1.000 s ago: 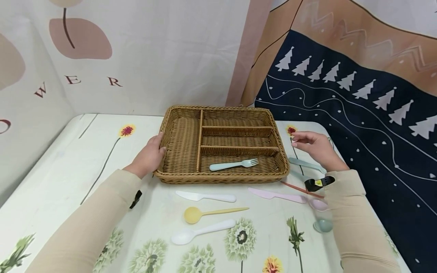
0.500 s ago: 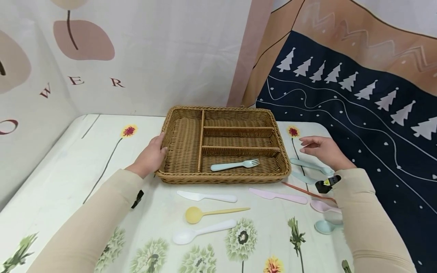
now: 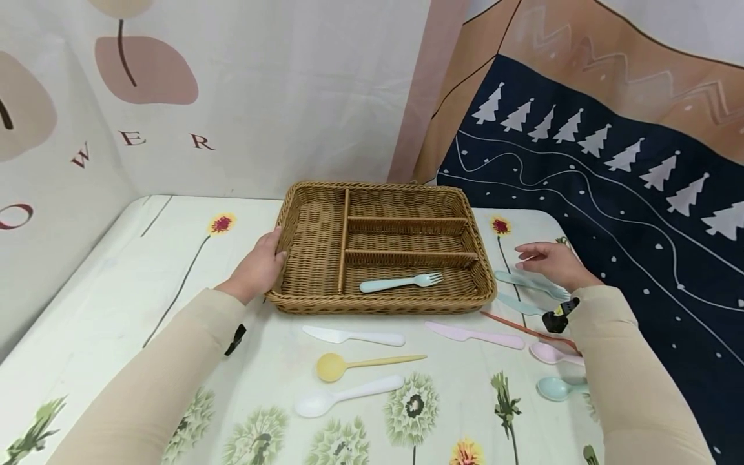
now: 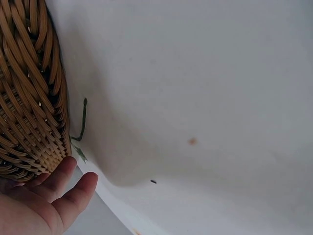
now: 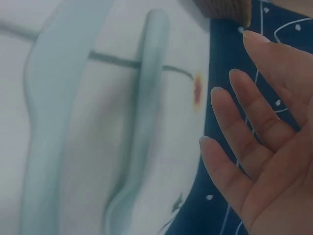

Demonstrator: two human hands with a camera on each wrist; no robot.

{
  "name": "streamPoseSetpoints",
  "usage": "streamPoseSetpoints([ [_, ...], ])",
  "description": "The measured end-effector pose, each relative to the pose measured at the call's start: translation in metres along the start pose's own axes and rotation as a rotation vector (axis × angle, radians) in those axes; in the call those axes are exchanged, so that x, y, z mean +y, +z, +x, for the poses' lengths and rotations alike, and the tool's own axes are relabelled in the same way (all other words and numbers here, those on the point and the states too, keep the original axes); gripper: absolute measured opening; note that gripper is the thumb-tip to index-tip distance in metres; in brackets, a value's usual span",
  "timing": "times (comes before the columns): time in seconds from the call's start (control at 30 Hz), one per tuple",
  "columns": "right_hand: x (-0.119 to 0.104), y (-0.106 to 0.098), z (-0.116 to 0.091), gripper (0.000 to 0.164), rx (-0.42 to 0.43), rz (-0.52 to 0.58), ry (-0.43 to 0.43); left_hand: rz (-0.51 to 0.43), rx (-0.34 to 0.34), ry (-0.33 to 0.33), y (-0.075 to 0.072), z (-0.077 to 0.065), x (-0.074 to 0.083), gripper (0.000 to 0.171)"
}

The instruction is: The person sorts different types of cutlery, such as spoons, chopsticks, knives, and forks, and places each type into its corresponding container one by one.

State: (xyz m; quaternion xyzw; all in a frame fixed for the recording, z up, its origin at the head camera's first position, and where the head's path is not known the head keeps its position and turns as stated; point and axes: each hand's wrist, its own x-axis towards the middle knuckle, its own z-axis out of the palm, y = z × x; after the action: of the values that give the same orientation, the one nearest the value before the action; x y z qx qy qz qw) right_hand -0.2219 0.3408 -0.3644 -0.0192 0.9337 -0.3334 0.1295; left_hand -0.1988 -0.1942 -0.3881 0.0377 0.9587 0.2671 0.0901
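Observation:
A brown wicker basket (image 3: 372,305) with wooden dividers stands at the back of the table. My left hand (image 3: 259,265) holds its left side, thumb at the rim; in the left wrist view its fingers (image 4: 76,198) lie along the woven wall. A light blue fork (image 3: 395,283) lies in the front right compartment. To the right of the basket, my right hand (image 3: 552,263) holds nothing, above another light blue fork (image 3: 526,281) and a light blue knife (image 3: 517,303). Its fingers (image 5: 227,117) are spread and loosely bent.
In front of the basket lie a white knife (image 3: 354,336), a yellow spoon (image 3: 331,367), a white spoon (image 3: 314,403) and a pink knife (image 3: 473,335). Farther right are a thin red-orange utensil (image 3: 523,329), a pink spoon (image 3: 546,352) and a pale green spoon (image 3: 555,388).
My right hand has drawn slightly right and down from beside the basket, uncovering more of the fork and spoons. The left hand stays at the basket's side.

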Motion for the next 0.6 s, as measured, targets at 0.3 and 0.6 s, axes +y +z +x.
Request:
streamPoseSetpoints([
  [0.3,0.011,0.001,0.002,0.046,-0.035,-0.03,0.052,0.005,0.003,-0.008,0.001,0.0,0.0,0.06],
  [0.6,0.023,-0.001,0.001,0.044,-0.058,-0.087,0.041,0.005,0.003,-0.005,0.001,0.0,0.0,0.06],
])
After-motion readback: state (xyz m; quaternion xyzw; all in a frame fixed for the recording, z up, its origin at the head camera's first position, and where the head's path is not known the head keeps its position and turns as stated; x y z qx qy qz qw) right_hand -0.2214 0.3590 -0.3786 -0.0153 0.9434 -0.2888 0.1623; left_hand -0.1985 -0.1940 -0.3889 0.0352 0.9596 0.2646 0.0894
